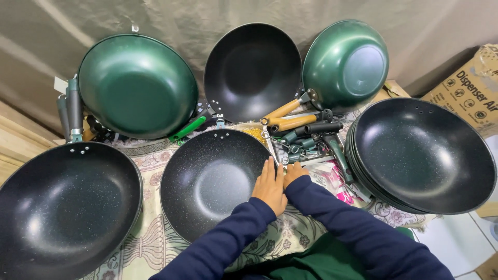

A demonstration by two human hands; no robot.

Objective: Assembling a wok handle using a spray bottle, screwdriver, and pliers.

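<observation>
Starting leftward: large black wok [65, 207]; green wok [137, 85] tilted behind. Centre: speckled black wok [210, 181], left hand [270, 185] flat, fingers together, on its right rim. Right hand [293, 172] just beside, partly hidden, grip indiscernible, nearer the loose handles [306, 136] lying crosswise just beyond. Stacked black woks [423, 155] farthest right.

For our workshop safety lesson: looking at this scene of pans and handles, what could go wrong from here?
1. The upturned green pan leans on loose handles and might slide onto the left hand and right hand.
2. The stack of black speckled pans overhangs the patterned cloth edge and could tip.
</observation>
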